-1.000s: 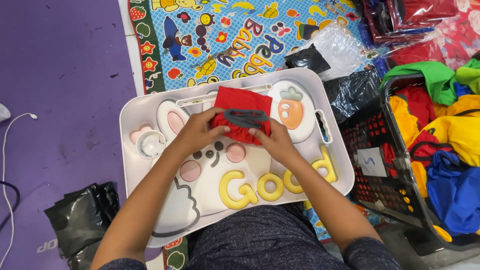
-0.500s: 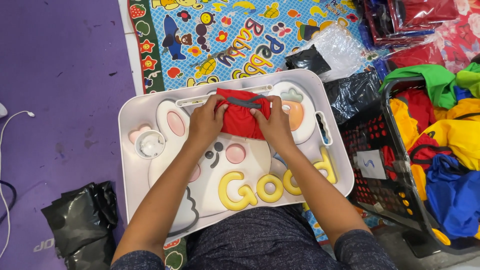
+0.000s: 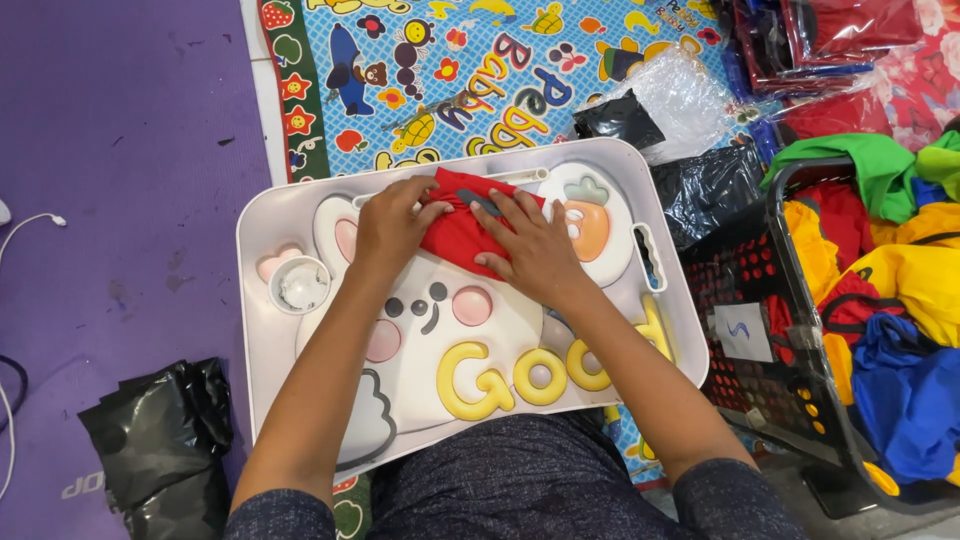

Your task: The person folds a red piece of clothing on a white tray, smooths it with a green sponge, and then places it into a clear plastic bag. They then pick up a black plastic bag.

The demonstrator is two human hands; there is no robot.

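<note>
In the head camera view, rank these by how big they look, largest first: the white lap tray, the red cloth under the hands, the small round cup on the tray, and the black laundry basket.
1. White tray
2. Black basket, though the frame edge cuts it off, so its rank against the tray is unsure
3. Red cloth, partly covered by both hands
4. Round cup

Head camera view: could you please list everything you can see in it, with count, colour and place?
red cloth: one, red with a dark strip, far middle of the tray
tray: one, white with a rabbit face and yellow letters, over the lap
basket: one, black, right, holding bright clothes
black bag: one, black, lower left on the purple mat
play mat: one, blue with cartoons, beyond the tray
left hand: on the cloth's left end
right hand: flat on the cloth's right side
</note>
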